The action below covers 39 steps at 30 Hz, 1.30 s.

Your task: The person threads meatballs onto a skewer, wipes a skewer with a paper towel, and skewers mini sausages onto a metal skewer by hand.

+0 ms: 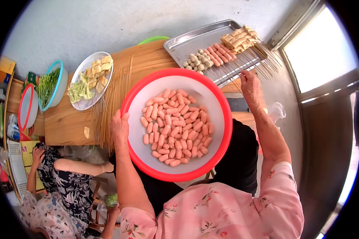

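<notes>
A large white basin with a red rim (128,104) rests on my lap, holding many small pink sausages (175,127). My left hand (119,126) grips the left side of its rim, thumb on top. To the right of the basin, my right hand (251,89) is raised by the front edge of a metal tray (195,42). Its fingers are pinched together near thin sticks; what they hold, if anything, is unclear. On the tray lie skewered grey-white balls (197,61), pink sausage skewers (220,53) and rolled tan sheets on skewers (240,39).
Loose bamboo skewers (115,99) are spread on the wooden table (66,125). A white plate (82,102) carries cut greens and tan pieces. Farther left stand a blue-rimmed basin (60,85) of greens and another red-rimmed basin (27,107). Another person (64,203) sits at lower left.
</notes>
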Tool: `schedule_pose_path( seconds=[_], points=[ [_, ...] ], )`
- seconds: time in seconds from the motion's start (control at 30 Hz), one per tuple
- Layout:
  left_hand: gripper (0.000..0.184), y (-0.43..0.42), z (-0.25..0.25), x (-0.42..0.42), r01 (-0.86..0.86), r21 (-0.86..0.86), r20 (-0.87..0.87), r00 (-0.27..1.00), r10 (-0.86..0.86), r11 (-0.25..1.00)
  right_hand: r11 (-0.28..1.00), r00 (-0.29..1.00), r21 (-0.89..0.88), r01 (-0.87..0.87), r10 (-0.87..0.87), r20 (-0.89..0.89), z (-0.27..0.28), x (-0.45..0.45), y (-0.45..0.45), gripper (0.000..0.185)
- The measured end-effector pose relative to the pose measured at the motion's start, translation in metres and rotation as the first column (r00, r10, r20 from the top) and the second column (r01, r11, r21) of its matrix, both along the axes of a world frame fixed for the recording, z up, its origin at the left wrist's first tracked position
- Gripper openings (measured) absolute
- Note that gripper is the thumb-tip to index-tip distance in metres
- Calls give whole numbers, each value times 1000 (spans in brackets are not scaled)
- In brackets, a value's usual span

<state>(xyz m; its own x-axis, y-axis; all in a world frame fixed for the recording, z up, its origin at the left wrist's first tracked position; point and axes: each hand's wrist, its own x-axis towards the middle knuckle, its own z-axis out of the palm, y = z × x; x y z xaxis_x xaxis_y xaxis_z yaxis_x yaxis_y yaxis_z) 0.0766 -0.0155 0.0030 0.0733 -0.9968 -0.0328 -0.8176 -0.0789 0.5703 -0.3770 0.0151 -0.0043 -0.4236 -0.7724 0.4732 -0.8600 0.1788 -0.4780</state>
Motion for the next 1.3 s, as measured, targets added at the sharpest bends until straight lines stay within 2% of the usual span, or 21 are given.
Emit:
schedule_pose_path(
  seconds=[0.1,0.2,0.27,0.37,0.4,0.47,0.53,0.57,0.6,0.63,0.67,0.7,0.77,0.8,0.83,0.93,0.97,1.03,1.07,1.13,1.3],
  points=[
    [36,0,0,-2,-12,-2,-47,999,12,1000,999,998,-48,-18,21,52,32,21,12,14],
    [42,6,5,-8,-56,-20,-38,998,55,998,989,981,-23,-146,148,129,72,70,32,11],
    [50,6,-26,-2,-45,-293,-46,998,33,955,970,950,-45,-240,244,195,67,95,41,11],
    [48,26,-1,-19,37,-563,49,999,-11,826,909,884,-38,-415,413,218,60,137,66,11],
    [48,34,-5,-21,53,-550,-11,997,-72,833,877,846,-6,-480,465,260,54,148,76,11],
    [40,63,20,-36,179,-525,76,984,-164,832,817,769,-15,-577,549,327,39,172,93,12],
    [35,80,11,-47,273,-492,-93,928,-362,827,760,728,5,-650,621,290,21,189,106,13],
    [28,94,15,-52,337,-390,-93,911,-401,857,747,715,0,-664,635,293,15,192,113,13],
    [20,108,23,-57,397,-282,-95,894,-438,873,687,683,95,-721,680,267,13,196,119,12],
    [15,118,18,-60,484,-230,-33,863,-504,844,614,643,191,-766,725,247,11,200,124,10],
    [16,127,14,-61,532,-316,76,839,-538,785,555,630,309,-772,731,261,7,201,127,11],
    [18,133,10,-62,582,-391,188,809,-557,713,534,610,307,-788,747,265,7,201,128,11],
    [17,140,-2,-59,561,-389,142,821,-554,731,468,583,383,-796,762,281,9,202,129,13],
    [16,141,-8,-57,560,-390,97,814,-573,731,508,552,220,-833,791,263,3,203,128,9],
    [16,140,-13,-58,544,-386,95,827,-555,745,488,534,221,-844,802,267,2,201,127,9],
    [13,135,-21,-62,448,-216,-138,866,-481,868,530,586,262,-806,774,238,7,204,125,13],
    [13,136,-19,-60,424,-208,-133,880,-455,881,530,590,265,-805,765,260,1,203,123,13],
    [13,141,-1,-57,361,-196,-296,864,-406,912,501,594,337,-797,750,291,1,204,121,14],
    [13,142,-5,-57,339,-190,-292,877,-382,922,482,578,339,-808,759,299,-3,202,120,15],
    [12,143,-11,-60,353,-396,-84,905,-417,848,462,556,334,-822,779,290,-6,201,119,15],
    [12,148,-7,-61,323,-382,-38,931,-364,866,458,528,273,-846,787,319,-3,204,120,12]
  ],
)
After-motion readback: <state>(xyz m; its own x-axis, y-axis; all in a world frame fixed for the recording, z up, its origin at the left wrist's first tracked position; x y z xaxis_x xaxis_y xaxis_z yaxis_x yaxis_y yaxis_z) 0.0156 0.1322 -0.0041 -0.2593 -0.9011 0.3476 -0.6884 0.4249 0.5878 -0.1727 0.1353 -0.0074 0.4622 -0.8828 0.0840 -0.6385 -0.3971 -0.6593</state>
